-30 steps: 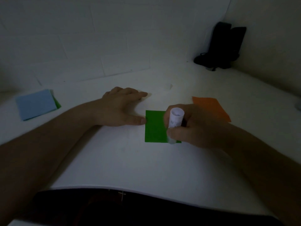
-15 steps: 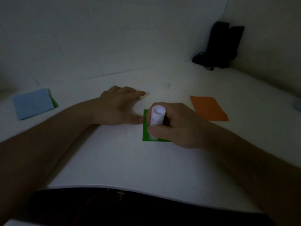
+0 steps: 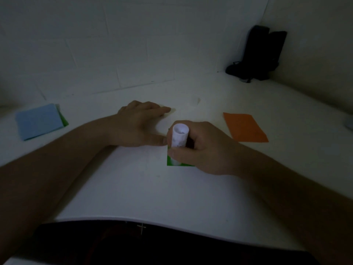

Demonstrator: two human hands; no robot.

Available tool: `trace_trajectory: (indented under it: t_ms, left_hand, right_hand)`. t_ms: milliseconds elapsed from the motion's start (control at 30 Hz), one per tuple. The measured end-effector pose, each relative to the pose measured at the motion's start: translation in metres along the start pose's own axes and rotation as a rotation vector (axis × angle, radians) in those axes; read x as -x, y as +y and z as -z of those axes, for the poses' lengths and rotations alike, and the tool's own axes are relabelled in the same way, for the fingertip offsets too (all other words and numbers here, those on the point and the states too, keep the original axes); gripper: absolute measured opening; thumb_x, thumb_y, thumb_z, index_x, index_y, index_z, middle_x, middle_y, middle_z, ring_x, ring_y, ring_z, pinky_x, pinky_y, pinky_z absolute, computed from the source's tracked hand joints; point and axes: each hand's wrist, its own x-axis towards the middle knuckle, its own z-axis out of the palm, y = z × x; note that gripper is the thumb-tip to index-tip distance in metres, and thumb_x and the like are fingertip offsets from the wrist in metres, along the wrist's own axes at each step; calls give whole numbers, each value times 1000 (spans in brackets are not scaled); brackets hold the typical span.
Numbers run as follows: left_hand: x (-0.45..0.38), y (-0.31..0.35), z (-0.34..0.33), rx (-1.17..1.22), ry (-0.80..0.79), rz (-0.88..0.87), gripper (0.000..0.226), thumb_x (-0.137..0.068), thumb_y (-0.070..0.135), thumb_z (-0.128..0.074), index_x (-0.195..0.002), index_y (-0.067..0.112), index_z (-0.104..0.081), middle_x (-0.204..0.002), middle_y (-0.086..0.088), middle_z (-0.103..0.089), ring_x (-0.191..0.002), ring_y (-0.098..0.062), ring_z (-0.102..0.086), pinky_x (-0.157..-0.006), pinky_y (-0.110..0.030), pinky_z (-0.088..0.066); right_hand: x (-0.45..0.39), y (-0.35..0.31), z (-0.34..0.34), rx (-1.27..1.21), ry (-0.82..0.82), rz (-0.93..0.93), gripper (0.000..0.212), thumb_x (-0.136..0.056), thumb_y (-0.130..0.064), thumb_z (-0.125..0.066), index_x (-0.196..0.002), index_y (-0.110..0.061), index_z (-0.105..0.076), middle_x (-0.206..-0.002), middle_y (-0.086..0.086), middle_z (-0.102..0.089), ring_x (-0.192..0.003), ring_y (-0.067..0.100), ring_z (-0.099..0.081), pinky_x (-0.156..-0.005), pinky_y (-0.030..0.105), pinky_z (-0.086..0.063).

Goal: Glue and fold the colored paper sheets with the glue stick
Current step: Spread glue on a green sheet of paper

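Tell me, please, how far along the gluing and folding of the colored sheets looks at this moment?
Early stage. In hand: the right hand grips the glue stick with its tip down on the green sheet, while the left hand rests flat beside it. No fold shows there yet. Left: the orange sheet lies flat, and the blue stack waits far left.

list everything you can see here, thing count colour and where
glue stick: one, white, upright in the right hand, tip down on the green sheet
green sheet: one, green, table centre, mostly hidden under the right hand
orange sheet: one, orange, right of the hands
blue sheet: one, light blue, far left, over a green sheet edge
black object: one, back right corner
table: one, white
left hand: flat beside the green sheet
right hand: grips the glue stick
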Motion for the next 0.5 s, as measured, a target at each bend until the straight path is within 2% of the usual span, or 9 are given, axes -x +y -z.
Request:
trace_trajectory:
  t_ms: [33,100,167,233,333,367,433,500]
  left_hand:
    - [0,0,0,0,-1,2,115,-57,99,-36,-158,49,-19,-162,13,-28,-144,-24,-26,-117,-47,-26]
    - [0,0,0,3,-9,1,111,-60,97,-37,-158,49,-18,-162,13,-27,-145,-24,-25,-118,-47,-24]
    - [0,-2,0,12,-20,-3,110,-62,98,-37,-158,50,-16,-163,14,-26,-145,-24,-23,-119,-49,-23]
    - [0,-3,0,21,-35,-5,110,-62,98,-36,-158,50,-15,-163,14,-25,-146,-23,-22,-120,-50,-22]
    - [0,-3,2,22,-37,-10,110,-62,98,-36,-159,50,-15,-162,15,-25,-146,-22,-21,-120,-49,-21]
    - [0,-3,2,19,-37,-10,110,-62,98,-36,-159,50,-15,-163,15,-25,-146,-22,-21,-120,-49,-21]
    - [0,-2,1,17,-47,-7,111,-62,99,-36,-159,50,-15,-163,15,-24,-147,-22,-20,-119,-48,-21]
    - [0,-2,2,20,-48,-7,113,-60,101,-34,-159,49,-15,-164,14,-23,-147,-23,-20,-119,-48,-21]
  right_hand:
    - [0,1,1,8,-8,-6,12,-90,-31,-64,-83,-25,-56,-74,-3,-60,-66,13,-59,-67,41,-50]
    - [2,2,7,38,-31,-29,20,-91,-26,-66,-80,-33,-52,-72,-7,-56,-64,9,-55,-63,31,-49]
    - [7,3,19,68,-61,-70,25,-93,-22,-68,-77,-33,-52,-75,-5,-58,-69,11,-58,-64,25,-48]
    - [13,6,31,105,-47,-113,21,-92,-26,-68,-74,-30,-56,-75,-5,-60,-72,12,-61,-66,20,-47]
    - [19,18,45,68,112,-187,8,-81,-46,-62,-77,-40,-60,-77,-8,-63,-73,13,-64,-71,35,-54]
    - [19,19,47,79,144,-199,10,-79,-49,-61,-80,-39,-60,-77,-10,-64,-72,12,-64,-70,36,-54]
    - [19,16,44,76,119,-200,10,-85,-38,-66,-84,-29,-62,-78,-5,-62,-69,11,-60,-69,25,-50]
    - [22,6,41,130,16,-182,10,-91,-18,-69,-84,-12,-64,-77,7,-57,-77,15,-58,-68,10,-44]
